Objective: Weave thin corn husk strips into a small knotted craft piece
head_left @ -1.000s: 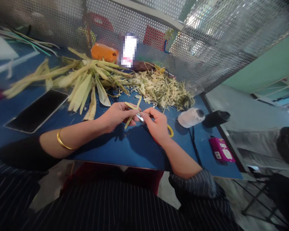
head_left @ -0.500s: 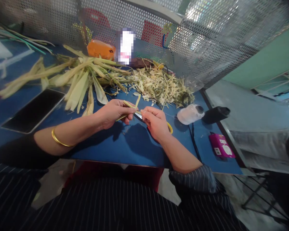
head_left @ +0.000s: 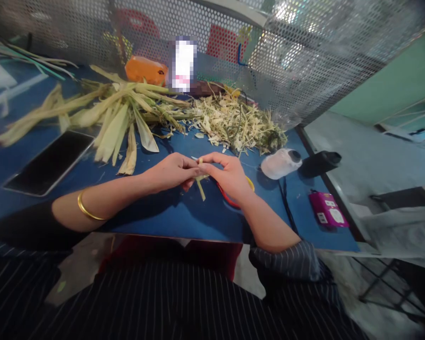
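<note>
Over the blue table, my left hand and my right hand meet, both closed with fingertips pinched together. Between them is a small pale-green strip of dried husk; one end hangs down below the fingers. My fingers cover most of the strip. Under my right hand lie scissors with red and yellow handles, their blade tip poking out beyond the fingertips. Behind my hands a heap of husk scraps is spread out, and left of it lies a bundle of long dried corn husks.
A dark phone lies at the left. To the right are a white thread cone, a black thread cone and a magenta pack. An orange pack and a blurred-out bright upright object stand by the perforated metal screen.
My hands have drawn together and turned inward. The strip's loose end, pointing up before, now hangs down. More of the scissors' red handle shows.
</note>
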A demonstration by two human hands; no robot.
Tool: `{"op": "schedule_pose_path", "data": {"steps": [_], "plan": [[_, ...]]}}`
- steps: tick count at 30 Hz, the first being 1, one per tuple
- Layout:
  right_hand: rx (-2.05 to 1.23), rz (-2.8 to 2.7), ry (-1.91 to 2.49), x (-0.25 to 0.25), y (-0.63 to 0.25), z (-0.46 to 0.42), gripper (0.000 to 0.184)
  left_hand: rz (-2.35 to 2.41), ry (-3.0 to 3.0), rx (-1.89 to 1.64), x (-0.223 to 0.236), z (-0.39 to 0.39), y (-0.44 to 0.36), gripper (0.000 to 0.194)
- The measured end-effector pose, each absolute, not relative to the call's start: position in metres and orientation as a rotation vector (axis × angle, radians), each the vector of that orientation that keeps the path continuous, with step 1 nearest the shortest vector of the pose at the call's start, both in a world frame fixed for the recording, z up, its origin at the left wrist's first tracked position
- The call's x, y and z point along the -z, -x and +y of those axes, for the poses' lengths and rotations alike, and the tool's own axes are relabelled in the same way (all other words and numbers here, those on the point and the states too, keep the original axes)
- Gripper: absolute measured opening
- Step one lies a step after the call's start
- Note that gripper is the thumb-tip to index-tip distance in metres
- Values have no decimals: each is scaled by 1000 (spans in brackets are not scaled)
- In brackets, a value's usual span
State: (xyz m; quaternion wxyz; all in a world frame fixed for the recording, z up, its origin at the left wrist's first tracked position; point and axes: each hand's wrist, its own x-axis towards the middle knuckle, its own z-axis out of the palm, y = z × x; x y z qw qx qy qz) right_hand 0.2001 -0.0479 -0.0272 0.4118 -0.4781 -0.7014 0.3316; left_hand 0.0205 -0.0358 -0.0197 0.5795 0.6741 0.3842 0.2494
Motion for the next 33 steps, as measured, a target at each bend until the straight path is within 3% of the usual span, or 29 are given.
{"op": "schedule_pose_path", "data": {"steps": [3, 12, 15, 18, 21, 24, 29, 33], "plan": [[-990, -1541, 1205, 36, -193, -50, 11, 905, -1638, -564, 22, -37, -21, 26], [-849, -1464, 1204, 40, -188, -56, 13, 880, -1704, -507, 18, -40, -22, 36], [-588, -1618, 1237, 32, -193, -55, 13, 865, -1517, -565, 16, -43, -24, 27], [-113, -1694, 1218, 20, -201, -60, 15, 859, -1279, -662, 15, -41, -25, 15], [121, -1631, 1185, 15, -204, -69, 22, 827, -1138, -813, 15, -36, -25, 20], [-84, -1765, 1211, 22, -197, -73, 27, 794, -1075, -967, 16, -32, -24, 29], [-830, -1718, 1309, 39, -174, -68, 27, 813, -1032, -1011, 19, -36, -28, 30], [-989, -1565, 1257, 44, -170, -67, 29, 809, -1046, -990, 22, -38, -32, 31]]}}
